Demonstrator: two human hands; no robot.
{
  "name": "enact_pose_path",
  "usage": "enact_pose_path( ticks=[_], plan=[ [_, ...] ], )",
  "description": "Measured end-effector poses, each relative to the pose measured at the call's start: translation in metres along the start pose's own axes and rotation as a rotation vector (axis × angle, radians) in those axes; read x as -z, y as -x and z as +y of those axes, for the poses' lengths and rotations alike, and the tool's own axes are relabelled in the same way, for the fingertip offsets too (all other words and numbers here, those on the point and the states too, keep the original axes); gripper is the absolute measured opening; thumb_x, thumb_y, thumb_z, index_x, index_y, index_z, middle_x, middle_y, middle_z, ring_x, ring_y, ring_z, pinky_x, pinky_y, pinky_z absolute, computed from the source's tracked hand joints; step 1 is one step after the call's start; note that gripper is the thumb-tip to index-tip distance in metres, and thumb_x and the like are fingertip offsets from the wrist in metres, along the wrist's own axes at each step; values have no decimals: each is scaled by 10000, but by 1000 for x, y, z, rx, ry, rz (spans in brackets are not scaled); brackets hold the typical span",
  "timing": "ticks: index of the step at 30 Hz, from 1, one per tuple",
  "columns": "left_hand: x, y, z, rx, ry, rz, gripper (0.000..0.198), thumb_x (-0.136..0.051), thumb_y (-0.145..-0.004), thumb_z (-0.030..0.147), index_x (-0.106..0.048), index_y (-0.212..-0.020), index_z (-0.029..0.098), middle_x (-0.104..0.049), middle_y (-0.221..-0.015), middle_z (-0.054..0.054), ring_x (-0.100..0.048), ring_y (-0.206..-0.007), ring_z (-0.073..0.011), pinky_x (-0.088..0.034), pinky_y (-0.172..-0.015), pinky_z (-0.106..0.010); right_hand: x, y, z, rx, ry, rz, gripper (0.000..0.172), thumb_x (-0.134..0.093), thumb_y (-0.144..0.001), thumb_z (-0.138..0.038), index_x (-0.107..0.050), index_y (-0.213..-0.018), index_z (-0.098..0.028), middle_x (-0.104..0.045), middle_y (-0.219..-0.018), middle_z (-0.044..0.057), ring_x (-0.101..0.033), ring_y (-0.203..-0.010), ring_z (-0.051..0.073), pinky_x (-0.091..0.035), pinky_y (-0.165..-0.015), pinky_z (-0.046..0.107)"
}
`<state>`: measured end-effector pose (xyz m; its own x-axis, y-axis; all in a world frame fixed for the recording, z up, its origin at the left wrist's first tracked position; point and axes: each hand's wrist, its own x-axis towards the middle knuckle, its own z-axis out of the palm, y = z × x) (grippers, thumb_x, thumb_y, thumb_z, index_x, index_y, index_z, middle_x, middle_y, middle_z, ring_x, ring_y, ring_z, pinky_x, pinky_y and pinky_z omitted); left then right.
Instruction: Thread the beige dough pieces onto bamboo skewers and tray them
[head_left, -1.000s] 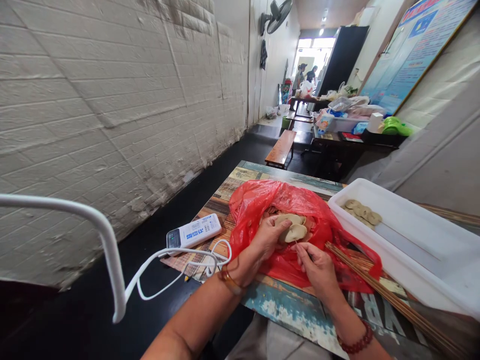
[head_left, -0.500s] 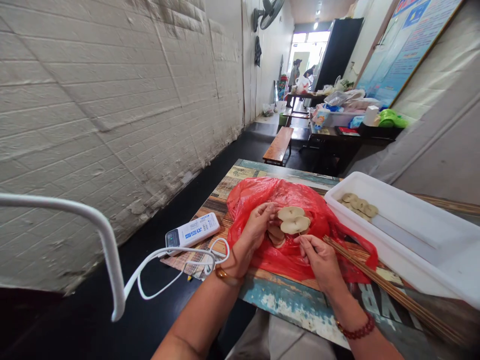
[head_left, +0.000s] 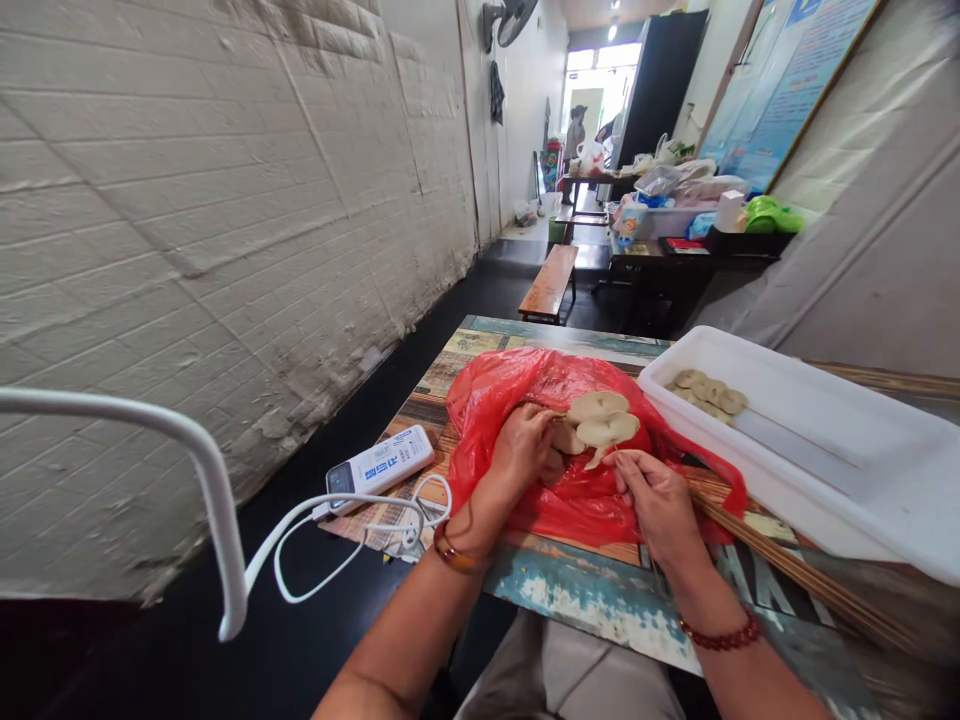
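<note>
Several pale, round, thin slices (head_left: 606, 429) of food lie overlapped above a red plastic bag (head_left: 487, 385) spread on the table. My left hand (head_left: 523, 445) is at their left side, fingers pinched together beside the slices; what sits between its fingertips is too small to make out. On the lower right, my right hand (head_left: 651, 500) has thumb and forefinger closed on a pale, strip-like edge of a slice. More slices lie partly hidden behind my left fingers. A bundle of thin wooden skewers (head_left: 799, 565) lies just right of my right hand.
A white plastic tray (head_left: 810, 400) with slices on a skewer (head_left: 709, 393) stands at the right. A white power bank (head_left: 382, 463) with a looped cable lies at the table's left edge. Beyond are a bench (head_left: 551, 282), a cluttered table (head_left: 667, 245) and a person (head_left: 575, 135).
My right hand has shifted slightly right, and a pale strip now shows at its fingertips. The slices sit a little farther right of my left hand. The view has turned slightly.
</note>
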<state>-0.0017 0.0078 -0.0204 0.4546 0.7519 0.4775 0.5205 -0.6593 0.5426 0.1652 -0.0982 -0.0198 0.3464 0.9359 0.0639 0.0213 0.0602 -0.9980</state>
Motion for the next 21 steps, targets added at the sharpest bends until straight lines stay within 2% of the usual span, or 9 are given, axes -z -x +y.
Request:
enact_pose_path(
  ticks=[3,6,10,13,16,18,21],
  plan=[
    [-3,-1,4,4,-161,-49,249,-533,-818,173,-638,-1044,174,-586,-994,-109,-527,-917,-234,-434,-807,-359,-1,1,0,-7,-9,-21,334,-599,-802,-502,-660,-797,-173,-479,-556,-48,-405,-441,82,-312,-404,204],
    [-4,-2,7,33,-219,-73,239,-517,-823,167,-644,-1024,188,-583,-953,-102,-530,-893,-233,-425,-789,-348,-2,1,-2,5,-1,-38,346,-592,-806,-507,-659,-797,-168,-479,-557,-47,-407,-440,82,-320,-410,205],
    [-7,-1,7,74,-160,-63,252,-496,-819,139,-631,-1024,197,-593,-944,-96,-541,-885,-229,-413,-801,-344,-2,1,-4,12,18,-28,375,-587,-801,-519,-675,-833,-156,-478,-553,-40,-410,-439,90,-326,-408,213],
    [-7,0,5,100,-80,-25,168,-506,-789,125,-630,-886,182,-587,-878,-90,-537,-835,-221,-411,-778,-340,-1,0,-3,15,14,-22,369,-594,-799,-512,-680,-844,-156,-476,-548,-43,-408,-439,89,-323,-409,211],
    [-4,-1,4,118,85,19,83,-528,-744,113,-576,-740,181,-571,-784,-54,-524,-764,-189,-409,-734,-310,-1,0,0,7,-8,-23,344,-599,-806,-490,-677,-851,-158,-470,-549,-49,-405,-442,83,-317,-414,204],
    [-1,-2,4,177,301,54,55,-543,-734,133,-531,-708,180,-559,-737,-27,-519,-710,-158,-411,-689,-278,0,0,1,-1,-23,-25,335,-601,-808,-484,-675,-853,-160,-468,-552,-50,-400,-442,81,-310,-411,201],
    [4,-3,6,337,692,102,92,-572,-752,219,-494,-730,176,-533,-688,5,-507,-612,-115,-404,-590,-229,-1,0,2,-11,-28,-39,344,-604,-802,-499,-675,-839,-165,-476,-556,-45,-405,-443,85,-316,-409,205]
  ],
)
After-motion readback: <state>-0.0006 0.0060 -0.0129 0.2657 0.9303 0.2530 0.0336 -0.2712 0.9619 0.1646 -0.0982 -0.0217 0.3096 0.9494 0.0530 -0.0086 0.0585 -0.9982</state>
